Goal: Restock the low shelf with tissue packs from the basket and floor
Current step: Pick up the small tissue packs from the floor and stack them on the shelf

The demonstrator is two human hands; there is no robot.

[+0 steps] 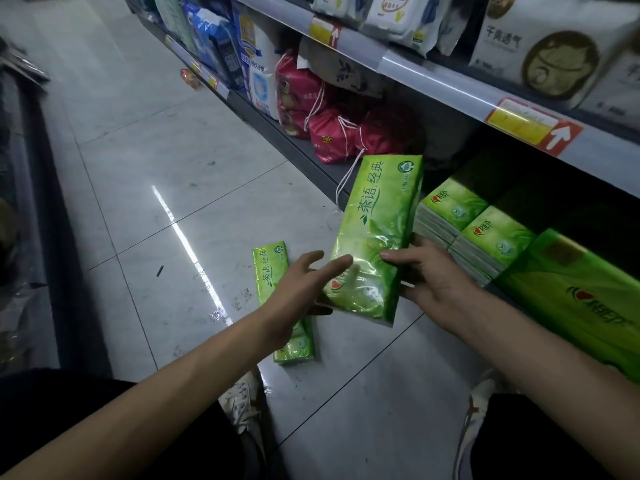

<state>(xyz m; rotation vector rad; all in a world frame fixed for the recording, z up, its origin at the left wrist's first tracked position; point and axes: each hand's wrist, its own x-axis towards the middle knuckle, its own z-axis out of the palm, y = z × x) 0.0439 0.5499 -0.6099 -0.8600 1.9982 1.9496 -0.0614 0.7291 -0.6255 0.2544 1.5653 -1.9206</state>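
The right hand (pixel 436 275) pinches a green tissue pack (pixel 375 237) in its grip, held above the floor (pixel 145 188) beside the low shelf's (pixel 311 157) front edge. The left hand (pixel 301 285) is spread, fingertips touching the pack. Another tissue pack (pixel 268 271) lies on the floor beneath.

Both bare arms stretched out in front, low down. Right hand (pixel 434 277) turned palm in, thumb on top, fingers (pixel 415 244) curled behind, gripping tight. Left hand (pixel 298 289) open and flat, fingers spread and pointing to the right, tips just touching. Knees bent, squatting.
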